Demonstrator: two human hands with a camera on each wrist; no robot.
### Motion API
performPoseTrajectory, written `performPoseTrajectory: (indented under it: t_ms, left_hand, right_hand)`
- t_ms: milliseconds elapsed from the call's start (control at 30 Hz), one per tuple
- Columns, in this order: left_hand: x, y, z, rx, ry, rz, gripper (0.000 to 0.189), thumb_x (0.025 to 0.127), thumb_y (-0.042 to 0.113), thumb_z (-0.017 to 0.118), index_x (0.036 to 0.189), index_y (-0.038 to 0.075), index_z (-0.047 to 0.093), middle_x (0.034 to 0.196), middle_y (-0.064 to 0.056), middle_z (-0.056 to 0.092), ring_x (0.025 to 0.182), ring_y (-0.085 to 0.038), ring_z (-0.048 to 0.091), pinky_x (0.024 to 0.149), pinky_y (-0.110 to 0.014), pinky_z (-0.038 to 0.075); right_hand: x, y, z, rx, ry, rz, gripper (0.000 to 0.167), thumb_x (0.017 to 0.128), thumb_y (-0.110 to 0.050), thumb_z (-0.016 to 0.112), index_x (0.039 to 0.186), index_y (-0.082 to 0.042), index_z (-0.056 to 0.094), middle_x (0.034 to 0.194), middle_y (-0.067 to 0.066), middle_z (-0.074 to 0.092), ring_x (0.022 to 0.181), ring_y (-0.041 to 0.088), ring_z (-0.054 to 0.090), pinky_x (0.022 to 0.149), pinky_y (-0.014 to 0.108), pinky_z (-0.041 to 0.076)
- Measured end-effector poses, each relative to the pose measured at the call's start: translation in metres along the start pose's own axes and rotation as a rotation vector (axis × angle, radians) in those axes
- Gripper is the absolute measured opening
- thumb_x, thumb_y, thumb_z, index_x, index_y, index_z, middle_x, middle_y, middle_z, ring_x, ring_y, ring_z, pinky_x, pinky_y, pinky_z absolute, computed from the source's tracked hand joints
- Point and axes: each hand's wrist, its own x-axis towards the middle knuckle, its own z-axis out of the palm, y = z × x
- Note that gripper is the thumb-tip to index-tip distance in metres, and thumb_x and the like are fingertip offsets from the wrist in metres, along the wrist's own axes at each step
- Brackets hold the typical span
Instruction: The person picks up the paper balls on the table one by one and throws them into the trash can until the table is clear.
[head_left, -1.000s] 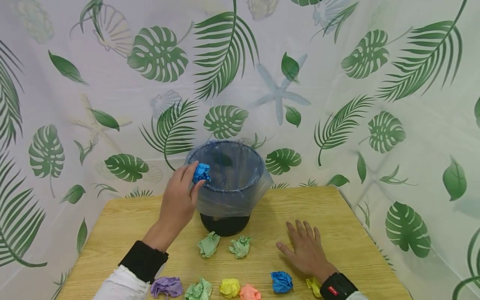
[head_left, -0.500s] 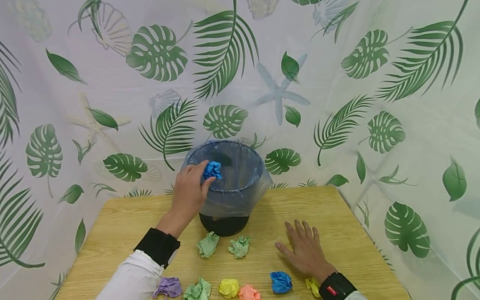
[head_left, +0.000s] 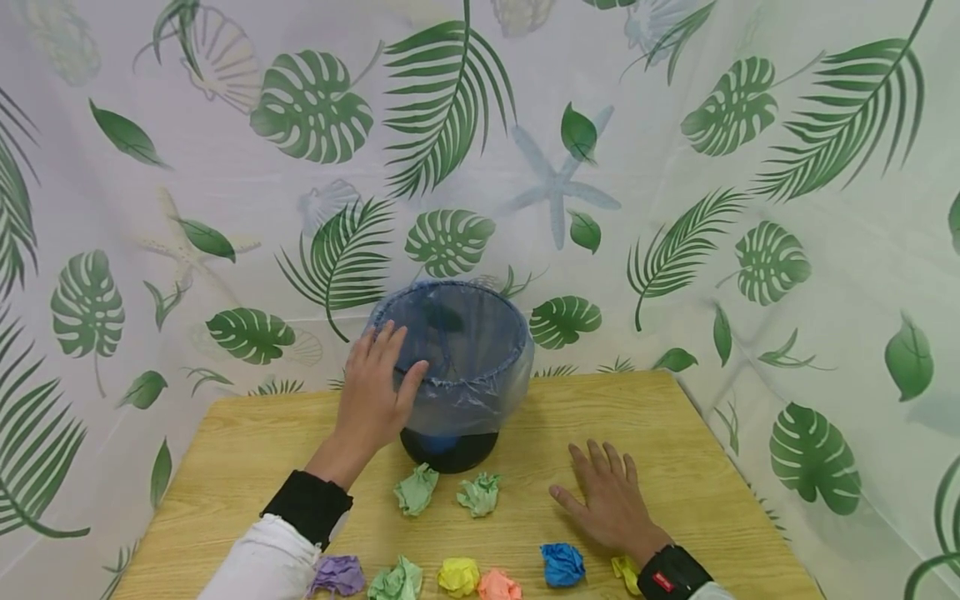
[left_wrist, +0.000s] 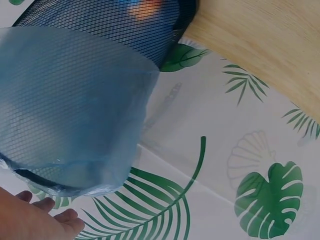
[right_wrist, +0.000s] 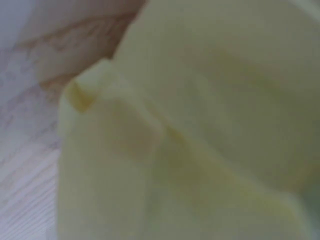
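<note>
My left hand (head_left: pixel 375 392) is up at the left side of a round black mesh bin (head_left: pixel 450 456) with a see-through blue plastic liner (head_left: pixel 468 407) over its rim, around the middle of the frame. Fingers there are relaxed and mostly straight, thumb well out from the rest; can't tell if they're touching the liner. In the left wrist view, blurry blue and orange patches show through the mesh up top.

My right hand (head_left: pixel 611 508) rests palm-down on the light wood-grain worktop (head_left: pixel 247 467), lower right, fingers spread. A crumpled yellow paper ball (head_left: pixel 627 575) sits by that wrist, partly hidden, and a blurry yellow close-up fills most of the right wrist view.

Two pale green crumpled paper balls (head_left: pixel 416 490) are just below the bin. Along the bottom edge, left to right: crumpled purple paper (head_left: pixel 339 575), another green one (head_left: pixel 397 579), a second yellow one (head_left: pixel 458 576), an orange-pink one (head_left: pixel 500 585) and a bright blue one (head_left: pixel 562 565), near my right hand.
</note>
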Motion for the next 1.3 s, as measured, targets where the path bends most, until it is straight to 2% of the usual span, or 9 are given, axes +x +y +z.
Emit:
performPoseTrajectory:
  t_ms: [167,400,600,833,967,1300]
  left_hand:
    - [-0.009,-0.012,-0.001,0.063,-0.025,-0.015,0.066,0.108,0.042,0.051,0.158,0.001,0.037,0.163,-0.024,0.031,0.153,-0.045,0.018,0.125,-0.058,0.012]
    - [-0.03,-0.034,-0.003,0.112,-0.081,-0.106,0.079,0.106,0.05,0.049,0.162,0.0,0.025,0.168,-0.022,0.017,0.156,-0.044,0.009,0.126,-0.058,0.004]
    - [-0.056,-0.057,0.002,0.151,-0.113,-0.138,0.08,0.105,0.052,0.049,0.161,0.0,0.025,0.167,-0.026,0.02,0.154,-0.048,0.008,0.124,-0.062,0.004]
    - [-0.092,-0.078,0.008,0.161,-0.215,-0.223,0.083,0.106,0.059,0.043,0.161,0.0,0.026,0.165,-0.03,0.022,0.153,-0.052,0.009,0.123,-0.063,0.0]
    - [-0.111,-0.089,0.01,0.198,-0.269,-0.266,0.086,0.105,0.063,0.04,0.159,-0.002,0.029,0.162,-0.032,0.025,0.151,-0.055,0.012,0.122,-0.066,0.002]
    - [-0.145,-0.107,0.012,0.222,-0.31,-0.312,0.084,0.105,0.062,0.042,0.156,-0.005,0.036,0.158,-0.036,0.031,0.146,-0.06,0.019,0.117,-0.073,0.006]
  right_hand:
    - [0.0,-0.001,0.0,0.004,-0.003,0.003,0.079,0.099,-0.066,0.053,0.155,-0.012,0.046,0.156,0.027,0.041,0.146,0.053,0.029,0.114,0.075,0.015]
    - [0.0,-0.002,0.0,0.017,-0.009,0.011,0.075,0.099,-0.059,0.059,0.155,-0.011,0.046,0.156,0.027,0.041,0.146,0.053,0.028,0.114,0.075,0.012]
    - [-0.001,-0.005,-0.003,0.022,-0.003,0.008,0.075,0.099,-0.058,0.059,0.155,-0.01,0.047,0.155,0.027,0.042,0.146,0.053,0.029,0.114,0.075,0.012]
    - [-0.003,-0.008,-0.005,0.037,0.009,-0.017,0.072,0.099,-0.056,0.06,0.153,-0.01,0.049,0.154,0.028,0.043,0.145,0.054,0.03,0.113,0.075,0.013]
    - [-0.004,-0.01,-0.005,0.027,-0.009,-0.016,0.073,0.1,-0.059,0.056,0.155,-0.011,0.047,0.155,0.027,0.043,0.145,0.052,0.03,0.114,0.075,0.012]
    - [-0.005,-0.01,-0.005,0.022,-0.005,-0.027,0.072,0.1,-0.057,0.058,0.154,-0.012,0.047,0.154,0.026,0.044,0.144,0.052,0.033,0.114,0.075,0.014]
